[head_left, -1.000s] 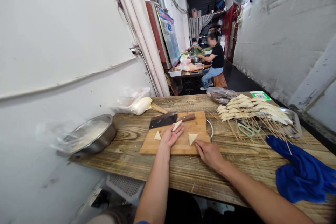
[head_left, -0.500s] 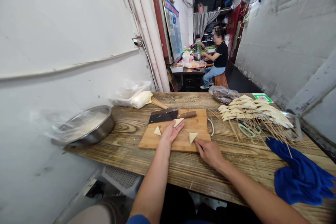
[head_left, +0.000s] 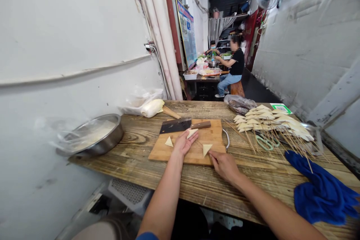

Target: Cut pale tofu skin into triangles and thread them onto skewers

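Above the cutting board (head_left: pixel 215 134), a pale triangle (head_left: pixel 192 132) is supported by the open left hand (head_left: pixel 184 143). At the board's near right edge, a thin skewer (head_left: pixel 199 143) bearing a second triangle (head_left: pixel 206 149) is pinched by the right hand (head_left: pixel 224 164). A cleaver (head_left: pixel 176 125) is laid there.

A wooden table (head_left: pixel 135 168) — on it, a cutting board (head_left: pixel 157 152), skewers (head_left: pixel 251 143), green-handled scissors (head_left: pixel 263 142), blue cloth (head_left: pixel 320 195).

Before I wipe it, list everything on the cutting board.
A cleaver and pale triangle lie on the cutting board. The left hand, another triangle across its fingers, hides wood beneath. A third triangle, by the right hand, covers more.
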The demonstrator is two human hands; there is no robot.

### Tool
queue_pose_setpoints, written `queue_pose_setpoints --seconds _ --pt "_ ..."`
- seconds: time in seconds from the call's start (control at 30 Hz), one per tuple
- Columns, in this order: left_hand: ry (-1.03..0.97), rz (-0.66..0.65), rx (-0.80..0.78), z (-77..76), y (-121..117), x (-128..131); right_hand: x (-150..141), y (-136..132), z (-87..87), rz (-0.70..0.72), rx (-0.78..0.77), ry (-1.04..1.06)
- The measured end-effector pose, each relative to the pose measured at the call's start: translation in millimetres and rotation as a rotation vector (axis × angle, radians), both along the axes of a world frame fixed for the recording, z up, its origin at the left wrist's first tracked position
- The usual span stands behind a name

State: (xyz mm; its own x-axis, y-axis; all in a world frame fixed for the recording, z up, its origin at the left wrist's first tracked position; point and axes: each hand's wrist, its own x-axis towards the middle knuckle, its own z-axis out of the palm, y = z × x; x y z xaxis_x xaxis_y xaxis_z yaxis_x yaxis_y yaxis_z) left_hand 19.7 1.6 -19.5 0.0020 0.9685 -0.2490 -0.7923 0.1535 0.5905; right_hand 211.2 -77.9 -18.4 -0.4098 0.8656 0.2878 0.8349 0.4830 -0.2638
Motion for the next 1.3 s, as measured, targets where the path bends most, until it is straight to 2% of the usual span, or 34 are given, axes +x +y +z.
queue_pose_setpoints --seconds 0.73,1.3 --pt "0.03 0.013 -0.001 0.0 -1.6 3.6 -3.0 -2.8 9.0 -0.047 -0.017 -0.086" --pt "0.034 -0.037 0.05 4.1 -7.7 11.7 -10.7 -2.8 4.2 -0.061 -0.013 -0.024"
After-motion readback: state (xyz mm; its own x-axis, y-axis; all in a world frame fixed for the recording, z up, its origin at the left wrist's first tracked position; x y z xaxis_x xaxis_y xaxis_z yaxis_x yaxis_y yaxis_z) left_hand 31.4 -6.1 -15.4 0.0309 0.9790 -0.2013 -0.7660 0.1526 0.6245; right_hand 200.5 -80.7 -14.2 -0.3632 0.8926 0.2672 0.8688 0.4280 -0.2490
